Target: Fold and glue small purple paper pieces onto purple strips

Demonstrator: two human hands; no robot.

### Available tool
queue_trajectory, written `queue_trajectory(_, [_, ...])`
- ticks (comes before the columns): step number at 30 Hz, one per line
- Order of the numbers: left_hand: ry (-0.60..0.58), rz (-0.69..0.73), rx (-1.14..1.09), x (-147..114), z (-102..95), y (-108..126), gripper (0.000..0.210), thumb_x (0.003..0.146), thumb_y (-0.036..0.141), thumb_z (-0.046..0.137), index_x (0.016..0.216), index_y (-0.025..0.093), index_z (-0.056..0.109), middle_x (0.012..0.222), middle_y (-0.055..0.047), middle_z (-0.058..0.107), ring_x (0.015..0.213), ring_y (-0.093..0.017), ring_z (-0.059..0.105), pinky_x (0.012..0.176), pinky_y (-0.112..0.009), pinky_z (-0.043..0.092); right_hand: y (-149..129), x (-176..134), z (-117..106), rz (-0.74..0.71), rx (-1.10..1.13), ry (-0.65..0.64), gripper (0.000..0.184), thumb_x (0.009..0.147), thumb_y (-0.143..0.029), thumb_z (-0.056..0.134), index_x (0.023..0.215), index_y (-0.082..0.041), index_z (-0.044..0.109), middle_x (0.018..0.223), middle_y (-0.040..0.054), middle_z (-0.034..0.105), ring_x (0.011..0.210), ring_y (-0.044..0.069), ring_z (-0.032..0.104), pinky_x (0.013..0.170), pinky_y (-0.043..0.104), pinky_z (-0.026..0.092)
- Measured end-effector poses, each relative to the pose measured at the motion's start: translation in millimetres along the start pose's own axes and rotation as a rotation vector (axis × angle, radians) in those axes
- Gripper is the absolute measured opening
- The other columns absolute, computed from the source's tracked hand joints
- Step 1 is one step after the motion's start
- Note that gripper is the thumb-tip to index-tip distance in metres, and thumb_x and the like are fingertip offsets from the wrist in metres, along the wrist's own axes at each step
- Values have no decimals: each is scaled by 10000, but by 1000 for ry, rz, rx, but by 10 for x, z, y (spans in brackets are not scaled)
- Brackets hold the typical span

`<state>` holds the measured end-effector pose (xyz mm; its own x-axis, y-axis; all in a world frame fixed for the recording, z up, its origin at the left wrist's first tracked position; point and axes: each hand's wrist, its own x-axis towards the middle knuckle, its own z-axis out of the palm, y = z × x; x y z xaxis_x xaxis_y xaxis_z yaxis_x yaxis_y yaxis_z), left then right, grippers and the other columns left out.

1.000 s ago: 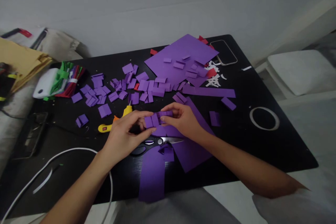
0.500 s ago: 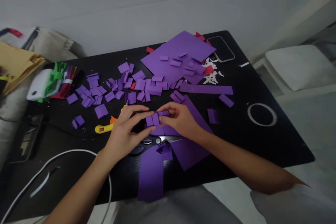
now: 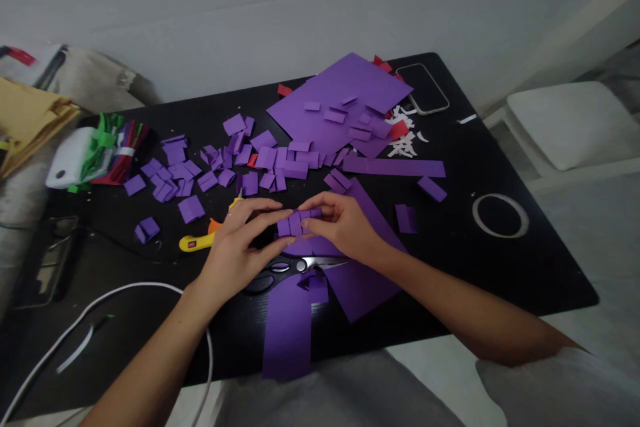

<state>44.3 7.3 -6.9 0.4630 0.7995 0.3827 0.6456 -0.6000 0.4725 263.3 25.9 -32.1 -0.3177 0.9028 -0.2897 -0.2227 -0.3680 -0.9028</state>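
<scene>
Between my two hands is a short row of folded purple paper pieces (image 3: 296, 224), set side by side. My left hand (image 3: 245, 235) grips its left end between thumb and fingers. My right hand (image 3: 340, 223) pinches the right end, thumb in front and fingers behind. Just below lie black-handled scissors (image 3: 300, 266) with their blades pointing right, over purple paper. A yellow cutter (image 3: 197, 242) with an orange part lies beside my left hand, partly hidden by it. A purple paper sheet (image 3: 367, 287) extends under my right wrist.
Many folded purple pieces (image 3: 175, 173) are scattered behind my hands. A large purple sheet (image 3: 345, 83), a phone (image 3: 423, 89) and white paper scraps (image 3: 403, 140) lie at the back right. A tape ring (image 3: 500, 216) sits at right; a white cable (image 3: 115, 293) loops at left.
The paper pieces between my hands now sit straighter in a row, and my right thumb presses on them. My view has shifted slightly; the other things stay in place.
</scene>
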Motion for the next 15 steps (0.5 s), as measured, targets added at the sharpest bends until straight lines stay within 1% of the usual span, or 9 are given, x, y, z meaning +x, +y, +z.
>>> queue_trajectory(3, [0,-7,-5,-8,7,-3,365,905,292,817,1251,236,711,1233,-80,695,1128,-241,679,1011,-412,543,1,4,-3,-7,-28,11,225,701,-211,813,913,-202,742,747,-41,726,698,140,722,742,313,665])
queue_trajectory(9, [-20,-33,-53,-16,13,-11,365,913,283,808,1262,232,714,1248,-77,715,1132,-225,703,1018,-371,569,-2,5,-14,-32,-81,12,224,703,-222,815,917,-201,750,758,-32,732,692,141,714,729,298,626])
queue_trajectory(15, [-29,-38,-74,-17,3,-8,354,920,280,801,1256,217,712,1234,-85,727,1121,-212,715,1006,-348,587,0,-2,-31,-25,-79,-2,222,723,-218,823,936,-211,764,828,-13,759,743,152,728,784,328,647])
